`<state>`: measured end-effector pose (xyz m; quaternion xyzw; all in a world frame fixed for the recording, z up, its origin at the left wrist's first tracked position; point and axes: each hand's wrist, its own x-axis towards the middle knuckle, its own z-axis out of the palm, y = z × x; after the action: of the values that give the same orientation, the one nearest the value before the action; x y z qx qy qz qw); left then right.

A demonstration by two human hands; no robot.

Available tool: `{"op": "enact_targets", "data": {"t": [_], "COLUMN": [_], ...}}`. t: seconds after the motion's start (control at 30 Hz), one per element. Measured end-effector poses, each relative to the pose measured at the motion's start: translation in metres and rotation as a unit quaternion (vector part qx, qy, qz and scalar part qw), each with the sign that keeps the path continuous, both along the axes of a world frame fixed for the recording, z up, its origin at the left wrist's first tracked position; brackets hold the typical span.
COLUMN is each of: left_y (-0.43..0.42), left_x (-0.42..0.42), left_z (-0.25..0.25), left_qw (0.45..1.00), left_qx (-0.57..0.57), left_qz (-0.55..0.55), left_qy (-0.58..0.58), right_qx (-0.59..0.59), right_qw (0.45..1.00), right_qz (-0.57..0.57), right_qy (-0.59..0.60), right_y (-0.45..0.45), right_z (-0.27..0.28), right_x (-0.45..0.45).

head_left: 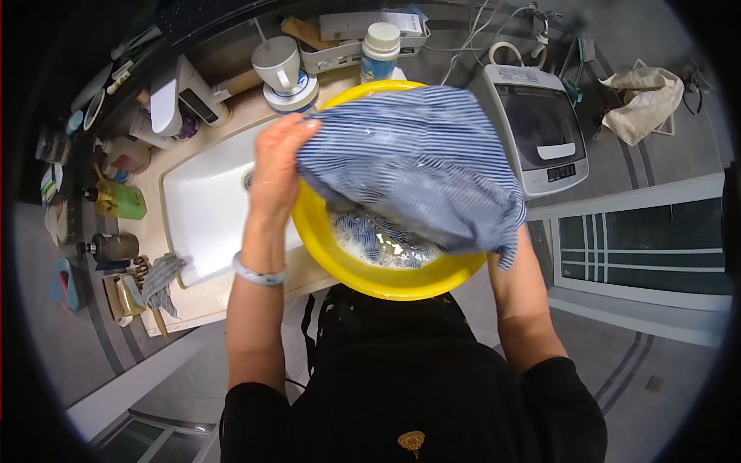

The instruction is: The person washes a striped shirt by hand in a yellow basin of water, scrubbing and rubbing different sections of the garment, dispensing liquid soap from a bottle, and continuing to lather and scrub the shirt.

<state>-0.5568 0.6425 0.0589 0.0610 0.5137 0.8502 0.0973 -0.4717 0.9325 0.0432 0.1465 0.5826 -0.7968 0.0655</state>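
A wet blue-and-white striped cloth (421, 135), probably a garment, is spread above a yellow basin (390, 285). My left hand (278, 158) is closed on its upper left corner, and a pale bangle rings that wrist. On the right only my forearm (519, 289) shows; the cloth covers my right hand, so its fingers are hidden. Foamy water (394, 251) lies in the basin, with more of the striped fabric (356, 235) in it. The cloth's lower part hangs over the basin and is slightly blurred.
Left of the basin is a white sink (204, 204) set in a counter. A white mug (276, 63) and a white-capped bottle (380, 54) stand behind. To the right is a washing machine (540, 123). Several bottles and a grey rag (162, 282) line the counter's left side.
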Motion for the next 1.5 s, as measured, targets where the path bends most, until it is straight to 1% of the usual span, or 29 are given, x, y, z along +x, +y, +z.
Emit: {"op": "enact_targets", "data": {"t": [0.1, 0.13, 0.33, 0.4, 0.43, 0.5, 0.53, 0.6, 0.73, 0.8, 0.83, 0.87, 0.9, 0.93, 0.97, 1.0, 1.03, 1.07, 1.13, 1.17, 1.2, 1.23, 1.27, 1.3, 1.33, 1.4, 1.43, 1.47, 1.5], "left_y": [-0.015, -0.015, -0.013, -0.013, -0.013, -0.013, -0.014, -0.017, -0.023, -0.03, -0.034, -0.033, -0.031, -0.03, -0.03, -0.028, -0.018, -0.006, 0.02, 0.038, 0.052, 0.059, 0.065, 0.067, 0.068, 0.066, 0.063, 0.06, 0.059], "left_x": [-0.003, -0.003, -0.005, -0.005, -0.005, -0.004, -0.004, -0.003, -0.001, 0.0, 0.002, 0.003, 0.004, 0.006, 0.009, 0.016, 0.028, 0.042, 0.071, 0.083, 0.091, 0.095, 0.098, 0.1, 0.101, 0.105, 0.107, 0.109, 0.114], "left_z": [0.009, 0.01, 0.006, 0.003, 0.003, 0.001, -0.001, -0.005, -0.008, -0.01, -0.008, -0.01, -0.014, -0.017, -0.011, -0.004, 0.013, 0.021, 0.022, 0.016, 0.006, -0.003, -0.011, -0.015, -0.013, -0.005, 0.001, 0.007, 0.01], "left_qw": [0.999, 0.999, 0.999, 0.994, 0.994, 0.977, 0.977, 0.96, 0.957, 0.96, 0.947, 0.947, 0.896, 0.822, 0.748, 0.749, 0.813, 0.866, 0.88, 0.868, 0.853, 0.852, 0.828, 0.802, 0.803, 0.836, 0.835, 0.846, 0.857], "left_qx": [-0.034, -0.039, -0.049, -0.106, -0.107, -0.208, -0.208, -0.27, -0.275, -0.25, -0.297, -0.298, -0.385, -0.462, -0.53, -0.532, -0.49, -0.442, -0.422, -0.419, -0.414, -0.417, -0.447, -0.475, -0.476, -0.445, -0.447, -0.43, -0.413], "left_qz": [-0.005, -0.005, 0.012, 0.024, 0.023, 0.032, 0.03, 0.042, 0.083, 0.117, 0.124, 0.123, 0.181, 0.235, 0.256, 0.253, 0.181, 0.11, -0.025, -0.031, -0.038, -0.037, -0.016, 0.005, 0.005, -0.036, -0.033, -0.058, -0.084], "left_qy": [0.017, 0.02, 0.013, 0.026, 0.027, 0.043, 0.045, 0.056, 0.031, 0.039, 0.011, 0.01, 0.125, 0.236, 0.306, 0.304, 0.257, 0.205, 0.215, 0.266, 0.316, 0.314, 0.338, 0.362, 0.36, 0.32, 0.318, 0.308, 0.296], "right_qx": [-0.007, -0.012, -0.024, -0.026, -0.026, -0.027, -0.027, -0.026, -0.023, -0.023, -0.023, -0.024, -0.024, -0.025, -0.027, -0.028, 0.073, 0.071, 0.295, 0.374, 0.37, 0.458, 0.54, 0.566, 0.565, 0.555, 0.528, 0.526, 0.561], "right_qw": [1.0, 1.0, 0.999, 0.999, 0.999, 0.999, 0.999, 0.999, 0.999, 0.999, 0.999, 1.0, 1.0, 1.0, 1.0, 0.999, 0.997, 0.997, 0.947, 0.904, 0.905, 0.853, 0.79, 0.761, 0.761, 0.764, 0.785, 0.784, 0.763], "right_qz": [-0.001, 0.0, 0.003, 0.003, 0.003, 0.001, -0.002, -0.007, -0.015, -0.017, -0.017, -0.018, -0.017, -0.015, -0.015, -0.015, 0.032, 0.035, 0.089, 0.109, 0.113, 0.104, 0.093, 0.121, 0.123, 0.19, 0.289, 0.291, 0.255], "right_qy": [0.009, 0.011, 0.022, 0.023, 0.024, 0.026, 0.028, 0.029, 0.023, 0.017, 0.014, 0.011, 0.008, 0.003, -0.001, -0.005, 0.017, 0.013, 0.086, 0.178, 0.179, 0.229, 0.277, 0.293, 0.292, 0.269, 0.15, 0.153, 0.193], "right_y": [-0.015, -0.039, -0.038, -0.04, -0.039, -0.038, -0.039, -0.045, -0.039, -0.041, -0.043, -0.051, -0.051, -0.057, -0.057, -0.058, -0.058, -0.062, -0.072, -0.072, -0.075, -0.078, -0.08, -0.08, -0.079, -0.076, -0.078, -0.08, -0.083], "right_z": [-0.001, -0.003, -0.004, -0.004, -0.003, -0.003, -0.003, -0.003, -0.006, -0.008, -0.01, -0.01, -0.011, -0.014, -0.017, -0.019, -0.011, -0.008, -0.007, -0.02, -0.026, -0.03, -0.031, -0.029, -0.025, -0.011, 0.009, 0.009, 0.006], "right_x": [-0.001, -0.034, -0.012, -0.016, -0.017, -0.012, -0.015, -0.01, 0.008, 0.004, 0.009, -0.012, -0.028, -0.007, 0.006, 0.006, 0.006, 0.003, -0.005, -0.005, -0.006, -0.006, -0.007, -0.009, -0.009, -0.011, -0.016, -0.012, 0.0]}}
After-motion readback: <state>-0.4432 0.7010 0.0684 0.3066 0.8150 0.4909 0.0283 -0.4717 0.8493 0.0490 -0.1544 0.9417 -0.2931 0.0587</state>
